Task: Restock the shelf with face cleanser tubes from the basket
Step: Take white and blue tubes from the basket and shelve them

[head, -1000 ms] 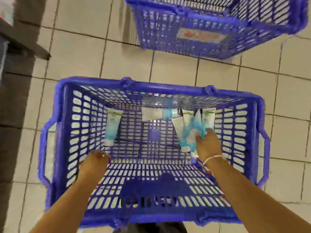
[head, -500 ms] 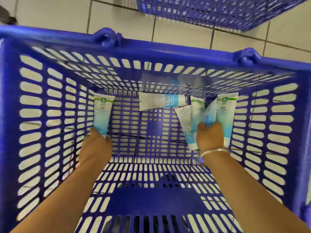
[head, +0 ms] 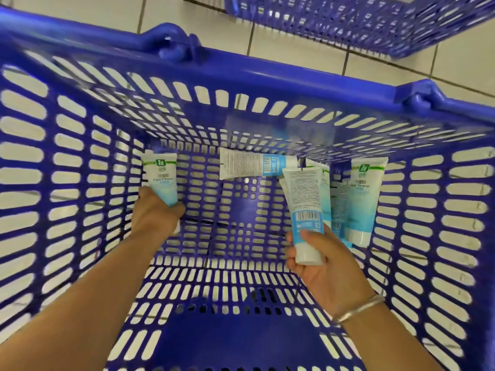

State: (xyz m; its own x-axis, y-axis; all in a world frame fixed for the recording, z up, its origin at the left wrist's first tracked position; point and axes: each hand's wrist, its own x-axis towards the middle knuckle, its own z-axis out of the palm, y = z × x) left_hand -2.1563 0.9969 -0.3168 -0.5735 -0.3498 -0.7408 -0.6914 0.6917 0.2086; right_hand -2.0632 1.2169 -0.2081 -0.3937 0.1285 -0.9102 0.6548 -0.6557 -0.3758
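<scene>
Both hands are now deeper inside the blue slotted plastic basket (head: 80, 162) than half a second ago, and each one has taken a tube; the left hand (head: 154, 210) has its fingers curled round the lower end of a white and light blue face cleanser tube (head: 161, 180) at the far left corner of the basket floor, where before it only reached toward it; the right hand (head: 318, 255) pinches the cap end of a second white and blue tube with a barcode (head: 305, 207) and has raised it off the floor, so it stands upright above the others; this means, I judge, that the picking step is nearly done and the carrying to the shelf comes next, though the shelf itself is not in view; a tube lying sideways (head: 254, 166) rests along the far edge of the floor, and a small group of tubes (head: 359, 199) leans at the far right corner, partly hidden behind the raised one, so more trips remain; a thin metal bangle (head: 359, 309) sits on the right wrist; the basket stands on pale square floor tiles (head: 294, 46), and a second blue basket (head: 348, 22) is just beyond its far rim.
</scene>
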